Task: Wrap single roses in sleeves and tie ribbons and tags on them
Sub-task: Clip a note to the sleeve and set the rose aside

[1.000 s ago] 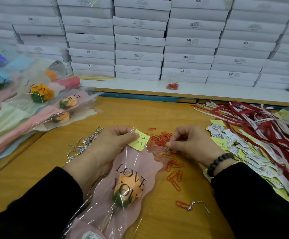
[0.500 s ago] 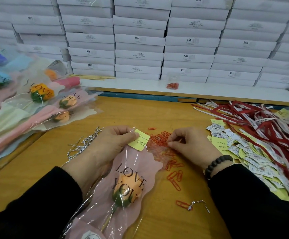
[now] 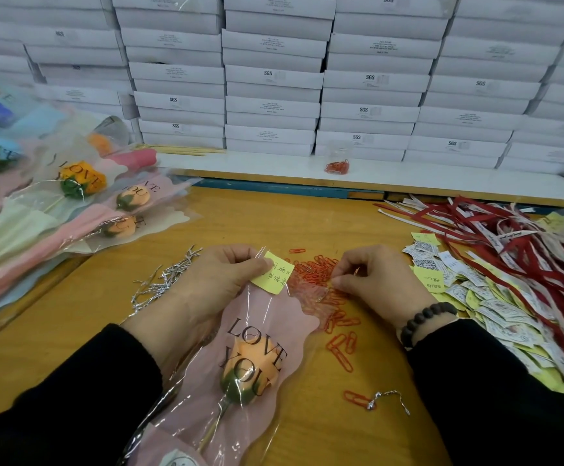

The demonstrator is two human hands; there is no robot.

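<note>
Yellow tag (image 3: 273, 277) pinched by left hand (image 3: 220, 284)

White boxes (image 3: 274, 75) stacked along the rear shelf (image 3: 408, 179); thin sticks (image 3: 180, 150), possibly wooden, at its left end.

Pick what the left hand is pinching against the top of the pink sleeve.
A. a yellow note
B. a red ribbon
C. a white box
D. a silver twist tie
A: the left hand pinches a yellow note with handwriting on it at the top edge of the pink sleeve.
</note>
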